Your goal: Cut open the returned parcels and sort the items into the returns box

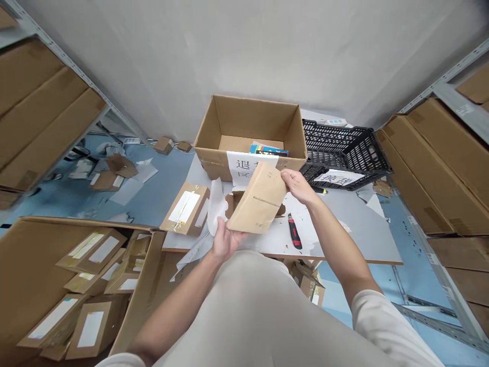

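Between my two hands is a flat brown paper packet (pixel 257 200) with a line of dark print, held tilted above the table. My left hand (pixel 225 240) grips its lower left corner, and my right hand (pixel 300 186) pinches the upper right edge. Behind the packet, partly hidden, lies a piece of torn brown cardboard (pixel 234 200). A red and black box cutter (pixel 294 232) rests on the table right of the packet. To the left, a taped small carton (pixel 186 208) with white labels sits beside crumpled white paper (pixel 217 206).
At the table's back stands an open cardboard box (pixel 214 163) with a blue packet (pixel 268 149) inside. A black plastic crate (pixel 346 142) is right of it. Lower left, a large carton (pixel 34 255) holds several labelled parcels. Shelves with boxes (pixel 451 168) flank both sides; scraps litter the blue floor.
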`<state>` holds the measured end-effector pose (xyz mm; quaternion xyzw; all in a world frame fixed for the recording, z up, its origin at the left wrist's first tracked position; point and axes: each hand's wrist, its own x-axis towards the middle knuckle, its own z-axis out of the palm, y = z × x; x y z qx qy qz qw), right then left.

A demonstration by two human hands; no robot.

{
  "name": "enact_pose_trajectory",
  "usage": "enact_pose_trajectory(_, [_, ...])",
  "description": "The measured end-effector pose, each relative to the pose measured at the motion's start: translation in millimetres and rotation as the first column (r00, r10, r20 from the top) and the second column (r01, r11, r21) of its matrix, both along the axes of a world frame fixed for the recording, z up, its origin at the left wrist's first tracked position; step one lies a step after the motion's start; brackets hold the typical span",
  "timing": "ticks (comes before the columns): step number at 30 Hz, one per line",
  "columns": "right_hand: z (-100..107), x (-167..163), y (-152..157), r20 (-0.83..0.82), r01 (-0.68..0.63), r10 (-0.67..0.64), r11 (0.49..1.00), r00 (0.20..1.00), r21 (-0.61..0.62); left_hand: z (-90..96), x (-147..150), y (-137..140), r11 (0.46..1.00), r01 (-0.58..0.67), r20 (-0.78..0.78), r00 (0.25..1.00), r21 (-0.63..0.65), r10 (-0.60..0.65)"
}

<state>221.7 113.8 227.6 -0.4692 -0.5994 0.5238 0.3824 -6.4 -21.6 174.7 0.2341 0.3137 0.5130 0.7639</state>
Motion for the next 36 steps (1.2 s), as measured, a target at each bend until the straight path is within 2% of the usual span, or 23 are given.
enact_pose_trajectory(3, [12,4,5,0.052,0.039,-0.038,0.999,0.998,-0.019,-6.6,-2,0,0.988,-0.144,-0.242,0.959,0.047,0.151])
enact_pose_trajectory(5, [19,9,6,0.001,0.045,-0.045,0.997,0.999,-0.057,-8.9,0,-2,0.978,-0.208,-0.310,0.929,0.012,0.202])
enact_pose_trajectory(10, [24,18,4,-0.172,0.042,-0.060,0.993,0.983,-0.107,-6.4,7,-8,0.980,-0.173,-0.184,0.971,-0.101,0.152])
enact_pose_trajectory(15, [17,19,5,-0.196,0.083,-0.108,0.988,0.975,-0.133,-7.0,9,-13,0.983,-0.136,-0.133,0.984,-0.124,0.119])
enact_pose_trajectory(22, [14,22,5,-0.198,0.090,-0.112,0.989,0.974,-0.116,-8.3,12,-14,0.983,-0.131,-0.110,0.987,-0.131,0.117])
enact_pose_trajectory(25, [11,22,4,-0.240,0.080,-0.110,0.988,0.964,-0.135,-6.6,12,-11,0.978,-0.117,-0.052,0.993,-0.175,0.110])
enact_pose_trajectory(28, [7,15,2,-0.303,0.046,-0.063,0.997,0.951,-0.063,-5.4,12,-8,0.954,-0.035,0.082,0.995,-0.298,0.062])
enact_pose_trajectory(31, [2,4,2,-0.286,-0.063,0.064,0.998,0.956,0.012,-5.6,11,-4,0.911,0.133,0.184,0.981,-0.391,-0.064])
enact_pose_trajectory(34, [-2,-4,5,-0.291,-0.200,0.167,0.976,0.942,-0.089,-6.3,13,-4,0.865,0.318,0.208,0.944,-0.388,-0.254])
enact_pose_trajectory(36, [-2,-5,7,-0.301,-0.218,0.163,0.963,0.939,-0.157,-5.8,15,-4,0.844,0.393,0.174,0.919,-0.364,-0.353])
